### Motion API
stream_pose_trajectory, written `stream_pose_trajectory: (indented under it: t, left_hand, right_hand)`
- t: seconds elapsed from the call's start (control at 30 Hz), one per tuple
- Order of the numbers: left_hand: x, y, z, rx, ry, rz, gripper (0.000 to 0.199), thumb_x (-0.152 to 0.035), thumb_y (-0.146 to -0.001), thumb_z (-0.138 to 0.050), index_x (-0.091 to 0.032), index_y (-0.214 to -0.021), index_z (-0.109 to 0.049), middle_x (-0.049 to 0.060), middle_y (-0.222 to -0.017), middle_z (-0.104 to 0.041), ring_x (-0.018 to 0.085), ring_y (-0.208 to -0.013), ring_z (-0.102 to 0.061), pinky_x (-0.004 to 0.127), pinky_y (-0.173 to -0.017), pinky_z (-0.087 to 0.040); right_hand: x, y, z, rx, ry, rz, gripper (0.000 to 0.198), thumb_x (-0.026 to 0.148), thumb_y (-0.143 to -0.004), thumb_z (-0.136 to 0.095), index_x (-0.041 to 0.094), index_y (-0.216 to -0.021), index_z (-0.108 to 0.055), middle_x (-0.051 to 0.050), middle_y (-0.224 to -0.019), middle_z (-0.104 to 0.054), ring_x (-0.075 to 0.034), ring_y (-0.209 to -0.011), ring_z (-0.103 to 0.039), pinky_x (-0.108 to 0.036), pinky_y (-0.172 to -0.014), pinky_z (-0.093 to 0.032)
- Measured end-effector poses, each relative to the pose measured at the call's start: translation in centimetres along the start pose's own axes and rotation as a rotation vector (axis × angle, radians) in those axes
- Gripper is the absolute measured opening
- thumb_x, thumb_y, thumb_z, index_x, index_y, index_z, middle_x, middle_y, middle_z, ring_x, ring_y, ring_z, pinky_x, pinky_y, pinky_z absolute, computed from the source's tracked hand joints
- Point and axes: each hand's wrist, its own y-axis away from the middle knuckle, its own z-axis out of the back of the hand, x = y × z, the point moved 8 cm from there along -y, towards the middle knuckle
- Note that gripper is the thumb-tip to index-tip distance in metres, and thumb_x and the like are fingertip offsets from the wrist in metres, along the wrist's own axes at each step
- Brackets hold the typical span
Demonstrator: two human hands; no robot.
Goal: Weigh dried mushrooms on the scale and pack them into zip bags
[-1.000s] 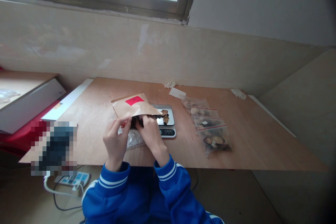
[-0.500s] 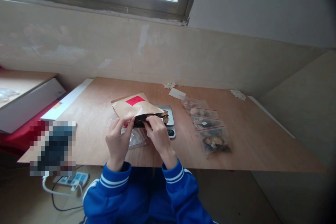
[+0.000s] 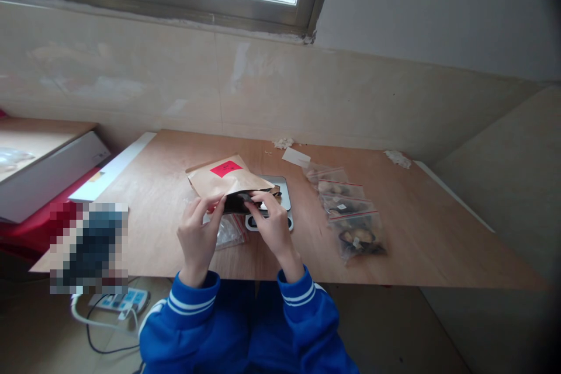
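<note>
A kraft paper bag (image 3: pixel 204 178) with a red label lies tilted over a white kitchen scale (image 3: pixel 286 190), its dark mouth facing me. My left hand (image 3: pixel 199 225) pinches the bag at the left side of its mouth. At the right side of the opening, my right hand (image 3: pixel 269 219) has thumb and fingers closed on a dark dried piece (image 3: pixel 246 197), whose outline is hard to make out. Brown, dark-edged dried pieces (image 3: pixel 276 191) rest on the scale, partly hidden by the bag and my right hand. Clear zip bags (image 3: pixel 230 232) lie beneath my left hand.
Several filled zip bags (image 3: pixel 357 236) lie overlapping in a row to the right. A white card (image 3: pixel 296 156) and crumpled white bits (image 3: pixel 283 143) are at the back. A pixelated dark object (image 3: pixel 92 248) sits on the left, above a power strip (image 3: pixel 125 299) with cables.
My right hand has shifted right and drawn back from inside the bag's mouth, uncovering more of the opening and the scale's front panel. My left hand and the bag stay put.
</note>
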Motion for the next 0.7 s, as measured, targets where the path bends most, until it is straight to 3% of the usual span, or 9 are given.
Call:
stream_pose_trajectory:
  t: [0.2,0.37,0.53,0.7]
  left_hand:
    - [0.4,-0.4,0.1,-0.017,-0.005,0.012,0.021,-0.038,-0.089,-0.061,-0.02,-0.088,-0.07,0.002,-0.074,-0.064,0.014,-0.069,-0.058,0.025,-0.065,-0.046]
    - [1.4,-1.3,0.5,-0.054,0.004,0.043,0.021,-0.039,-0.088,-0.062,-0.02,-0.089,-0.071,0.002,-0.078,-0.065,0.014,-0.073,-0.06,0.026,-0.07,-0.05]
    - [1.8,-1.9,1.0,-0.073,-0.001,0.05,0.021,-0.039,-0.088,-0.062,-0.019,-0.089,-0.071,0.002,-0.079,-0.065,0.015,-0.074,-0.06,0.027,-0.071,-0.051]
    - [1.7,-1.8,1.1,-0.048,0.0,0.035,0.02,-0.038,-0.088,-0.063,-0.019,-0.09,-0.07,0.002,-0.08,-0.065,0.014,-0.075,-0.061,0.026,-0.07,-0.051]
  right_hand:
    - [-1.9,0.8,2.6,-0.168,-0.343,-0.228,0.017,0.034,-0.083,-0.068,0.021,-0.082,-0.058,-0.006,-0.094,-0.072,-0.02,-0.092,-0.069,-0.035,-0.085,-0.055]
    - [-6.1,1.8,4.8,-0.414,-0.371,-0.385,0.03,0.043,-0.077,-0.071,0.02,-0.08,-0.052,-0.001,-0.076,-0.066,-0.016,-0.074,-0.065,-0.028,-0.07,-0.053]
    - [-9.5,1.2,2.0,-0.276,-0.277,-0.445,0.029,0.045,-0.078,-0.068,0.019,-0.077,-0.053,-0.002,-0.073,-0.064,-0.017,-0.07,-0.063,-0.029,-0.068,-0.051]
    - [-9.3,0.3,0.5,-0.176,0.006,-0.375,0.023,0.043,-0.084,-0.06,0.02,-0.08,-0.059,-0.004,-0.083,-0.068,-0.019,-0.081,-0.062,-0.032,-0.076,-0.049]
